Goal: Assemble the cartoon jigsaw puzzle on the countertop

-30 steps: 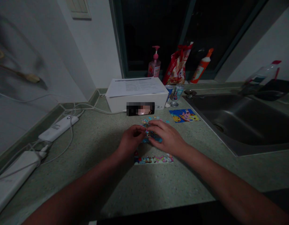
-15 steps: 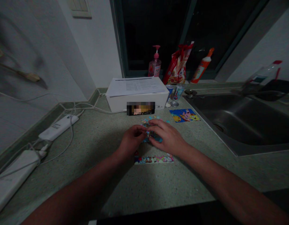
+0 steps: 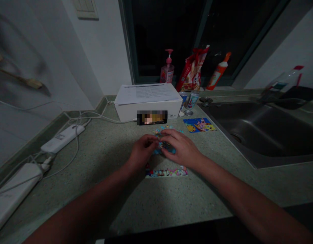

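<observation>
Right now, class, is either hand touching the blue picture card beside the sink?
No, the left hand and right hand are at the small colourful pieces, and the blue picture card lies apart.

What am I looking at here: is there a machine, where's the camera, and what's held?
There's no machine: these are a person's bare left hand and right hand, seen from a camera worn on the head, looking forward and down. Both are at small colourful pieces on a speckled countertop; whether either holds one is too dark to tell. Nearer the person lies a colourful strip. Farther off are a bright picture card, left of the sink, and a phone before a white box.
</observation>
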A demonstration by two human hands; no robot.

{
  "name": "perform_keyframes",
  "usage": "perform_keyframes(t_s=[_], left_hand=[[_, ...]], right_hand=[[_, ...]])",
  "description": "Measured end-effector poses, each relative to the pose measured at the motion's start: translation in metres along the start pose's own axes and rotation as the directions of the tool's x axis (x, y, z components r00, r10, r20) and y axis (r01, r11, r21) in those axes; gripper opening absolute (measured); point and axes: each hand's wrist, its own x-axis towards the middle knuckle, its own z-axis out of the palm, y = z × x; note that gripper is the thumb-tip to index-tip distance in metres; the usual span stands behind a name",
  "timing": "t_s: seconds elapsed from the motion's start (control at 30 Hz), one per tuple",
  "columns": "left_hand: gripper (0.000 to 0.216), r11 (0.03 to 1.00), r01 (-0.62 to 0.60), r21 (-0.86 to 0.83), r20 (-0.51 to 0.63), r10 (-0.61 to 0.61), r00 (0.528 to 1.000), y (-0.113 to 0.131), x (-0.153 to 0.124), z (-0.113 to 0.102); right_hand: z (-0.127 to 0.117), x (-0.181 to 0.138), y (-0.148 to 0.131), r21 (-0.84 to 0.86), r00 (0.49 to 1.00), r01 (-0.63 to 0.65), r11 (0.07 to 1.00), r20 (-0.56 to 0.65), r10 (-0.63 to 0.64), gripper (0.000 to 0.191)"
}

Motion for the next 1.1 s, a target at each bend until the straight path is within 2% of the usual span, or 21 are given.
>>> perform_keyframes(t_s=[0.1,0.23,0.37,0.73,1.1], left_hand=[[0.011,0.99,-0.076,0.117,-0.076,0.086,0.993,-0.001,0.009,-0.008],[0.014,0.93,-0.134,0.341,-0.203,0.212,0.956,-0.008,0.029,-0.024],[0.017,0.946,-0.094,0.311,-0.283,0.187,0.941,-0.017,0.042,-0.032],[0.014,0.946,-0.122,0.301,-0.242,0.199,0.95,-0.022,0.047,-0.035],[0.013,0.907,-0.121,0.403,-0.189,0.212,0.959,-0.021,0.045,-0.034]], right_hand=[[-0.002,0.0,0.005,0.019,0.999,-0.027,0.999,-0.023,0.028,0.028],[-0.009,0.003,0.014,0.039,0.994,-0.07,0.997,-0.079,0.073,0.025],[-0.018,0.0,0.02,0.092,0.984,-0.085,0.992,-0.148,0.098,0.024],[-0.019,-0.067,0.029,0.126,0.978,-0.198,0.972,-0.036,0.204,0.022],[-0.017,-0.07,0.022,0.087,0.968,-0.225,0.97,0.134,0.212,0.027]])
